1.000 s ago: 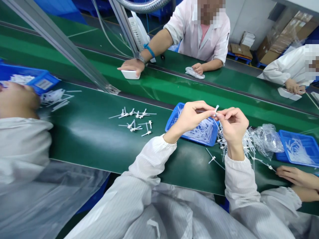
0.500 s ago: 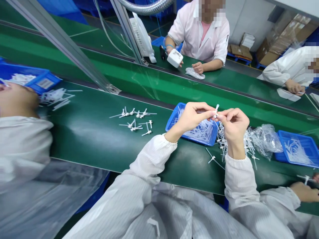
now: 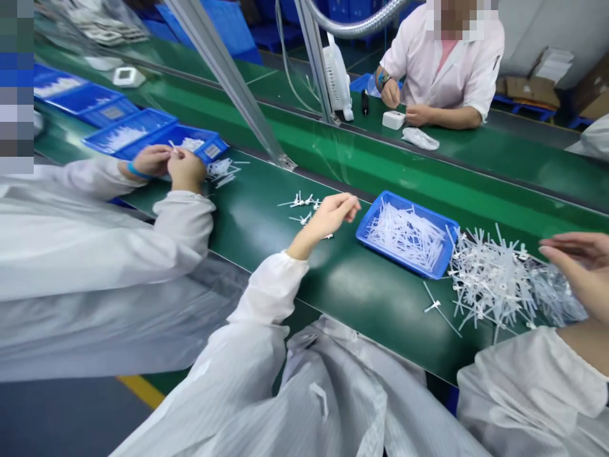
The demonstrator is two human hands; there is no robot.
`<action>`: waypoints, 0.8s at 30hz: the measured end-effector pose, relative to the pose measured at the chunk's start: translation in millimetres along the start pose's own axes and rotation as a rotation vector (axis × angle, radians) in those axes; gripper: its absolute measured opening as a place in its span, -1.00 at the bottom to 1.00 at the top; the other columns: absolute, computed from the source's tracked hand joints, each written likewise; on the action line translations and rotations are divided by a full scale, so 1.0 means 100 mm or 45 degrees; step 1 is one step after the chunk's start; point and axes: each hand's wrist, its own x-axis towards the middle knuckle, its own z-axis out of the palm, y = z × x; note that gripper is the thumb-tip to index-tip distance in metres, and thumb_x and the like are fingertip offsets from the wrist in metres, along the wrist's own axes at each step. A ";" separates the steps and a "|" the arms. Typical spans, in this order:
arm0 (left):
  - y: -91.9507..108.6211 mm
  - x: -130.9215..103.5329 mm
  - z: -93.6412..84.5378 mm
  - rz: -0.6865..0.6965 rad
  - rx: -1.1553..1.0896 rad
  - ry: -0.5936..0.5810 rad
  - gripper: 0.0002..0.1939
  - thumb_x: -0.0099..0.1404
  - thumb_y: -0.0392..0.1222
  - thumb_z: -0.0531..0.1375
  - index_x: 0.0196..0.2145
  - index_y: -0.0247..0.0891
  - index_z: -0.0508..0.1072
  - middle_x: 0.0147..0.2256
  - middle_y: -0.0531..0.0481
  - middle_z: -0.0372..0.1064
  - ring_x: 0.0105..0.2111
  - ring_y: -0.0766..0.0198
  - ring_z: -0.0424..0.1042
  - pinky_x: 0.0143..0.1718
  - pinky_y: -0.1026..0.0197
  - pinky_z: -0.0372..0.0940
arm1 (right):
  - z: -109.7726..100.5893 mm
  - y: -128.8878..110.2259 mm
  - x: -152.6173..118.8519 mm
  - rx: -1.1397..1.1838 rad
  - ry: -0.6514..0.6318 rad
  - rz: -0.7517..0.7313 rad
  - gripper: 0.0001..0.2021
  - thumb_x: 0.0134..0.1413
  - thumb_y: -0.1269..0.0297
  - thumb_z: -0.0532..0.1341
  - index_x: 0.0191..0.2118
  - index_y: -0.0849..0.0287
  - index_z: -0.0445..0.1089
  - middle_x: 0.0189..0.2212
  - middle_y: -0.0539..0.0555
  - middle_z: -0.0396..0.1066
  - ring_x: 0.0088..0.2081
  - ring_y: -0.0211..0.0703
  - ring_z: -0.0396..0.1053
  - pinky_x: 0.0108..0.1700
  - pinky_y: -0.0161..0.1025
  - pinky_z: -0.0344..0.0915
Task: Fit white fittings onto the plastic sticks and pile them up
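My left hand [image 3: 333, 214] is above the green belt, left of a blue tray [image 3: 364, 238] of thin white sticks. Its fingers are curled together, and whatever they may hold is hidden. Beneath and beside it lie a few small white pieces joined with sticks [image 3: 301, 200]. At the right edge my right hand [image 3: 583, 270] hovers over a clear plastic bag [image 3: 556, 292], thumb and fingers apart, with nothing visible between them. Between the tray and that bag a heap of white stick pieces [image 3: 492, 273] is spread out. One joined piece [image 3: 434, 306] rests alone in front of the tray.
A co-worker's hands [image 3: 178, 166] are at blue bins [image 3: 137, 136] on the left, near loose white sticks [image 3: 223, 170]. Across the divider a person in a pale coat sits by a white device [image 3: 394, 120] and a fan [image 3: 337, 79]. A metal post [image 3: 233, 82] slants down to the belt's far edge.
My hands have come apart, the left moving left and the right going far right and opening. The small piece pinched between them is no longer seen. The view has swung left.
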 end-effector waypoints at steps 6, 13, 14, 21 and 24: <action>-0.51 -0.36 -0.75 -0.350 0.909 -0.015 -0.55 0.38 0.24 0.24 -0.30 -0.24 0.59 -0.42 -0.02 0.52 -0.39 0.20 0.43 -0.28 0.20 0.24 | 0.27 -0.32 -0.05 0.111 0.107 -0.160 -0.76 0.32 0.00 0.33 0.01 -0.12 0.60 -0.06 0.13 0.63 0.02 0.28 0.61 0.09 0.25 0.52; -0.71 -0.51 -0.55 -0.407 0.871 -0.230 -0.64 0.20 0.10 0.37 -0.21 -0.23 0.62 -0.28 -0.09 0.66 -0.26 0.09 0.61 -0.13 0.14 0.41 | 1.36 -0.68 0.09 0.148 -0.855 -0.473 -0.89 0.31 0.25 0.35 -0.14 0.12 0.64 -0.18 0.09 0.70 -0.16 -0.05 0.64 -0.01 -0.11 0.50; -0.66 -0.50 -0.52 -0.381 0.844 -0.231 -0.66 0.23 0.09 0.36 -0.20 -0.23 0.64 -0.27 -0.10 0.66 -0.23 0.08 0.62 -0.10 0.13 0.42 | 1.50 -0.67 0.08 0.092 -0.928 -0.455 -0.89 0.31 0.30 0.34 -0.13 0.14 0.64 -0.18 0.09 0.70 -0.15 -0.08 0.64 0.01 -0.15 0.49; 0.24 -0.22 -0.19 0.169 0.694 -0.026 -0.67 0.43 0.02 0.28 -0.05 -0.21 0.73 -0.14 -0.13 0.66 -0.19 0.15 0.57 -0.15 0.15 0.40 | 2.12 -0.57 -0.14 -0.344 -1.096 -0.392 -0.75 0.20 0.59 0.24 -0.15 0.25 0.66 -0.18 0.28 0.67 -0.12 0.01 0.62 -0.01 -0.19 0.42; 0.69 -0.05 0.10 0.426 0.504 0.044 -0.75 0.45 -0.09 0.29 -0.05 -0.19 0.74 -0.22 -0.10 0.63 -0.21 0.19 0.58 -0.21 0.18 0.42 | 2.18 -0.57 -0.19 -0.346 -1.050 -0.401 -0.70 0.15 0.62 0.23 -0.11 0.26 0.66 -0.17 0.30 0.66 -0.12 0.01 0.61 -0.05 -0.20 0.40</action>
